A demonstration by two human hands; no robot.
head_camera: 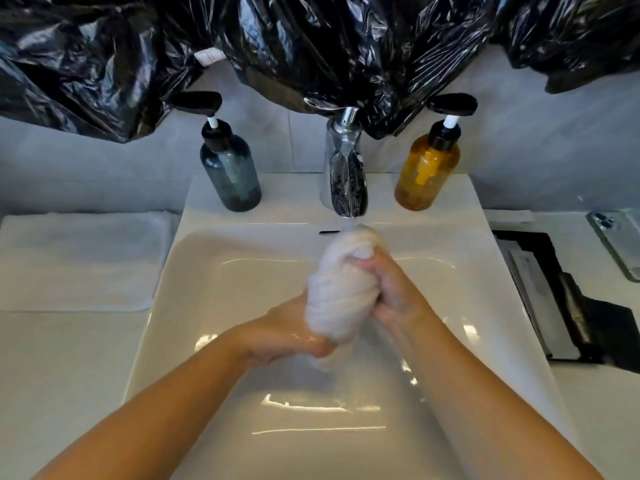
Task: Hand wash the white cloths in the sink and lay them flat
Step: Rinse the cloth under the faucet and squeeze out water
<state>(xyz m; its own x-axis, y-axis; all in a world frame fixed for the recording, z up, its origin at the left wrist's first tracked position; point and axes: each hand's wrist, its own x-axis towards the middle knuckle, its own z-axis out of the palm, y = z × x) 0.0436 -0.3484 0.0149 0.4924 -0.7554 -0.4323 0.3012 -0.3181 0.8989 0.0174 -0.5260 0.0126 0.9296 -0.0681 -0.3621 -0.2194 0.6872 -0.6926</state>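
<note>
Above sink (194, 271), both hands (291, 337) (394, 289) seemingly squeeze cloth (341, 289).

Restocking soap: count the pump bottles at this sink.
2. A dark blue-grey pump bottle stands left of the tap; an amber pump bottle stands right of it. No others show.

Person's body in view: two bare forearms, two bare hands.
The left forearm (156, 410) and right forearm (485, 393) are uncovered along all the length that shows, down to the lower frame edge; both are slender and smooth-surfaced. The left hand (291, 337) carries a wet gloss, with small bright highlights near the knuckles. The right hand (394, 289) also looks wet; its fingers are partly hidden and the nails cannot be made out.
</note>
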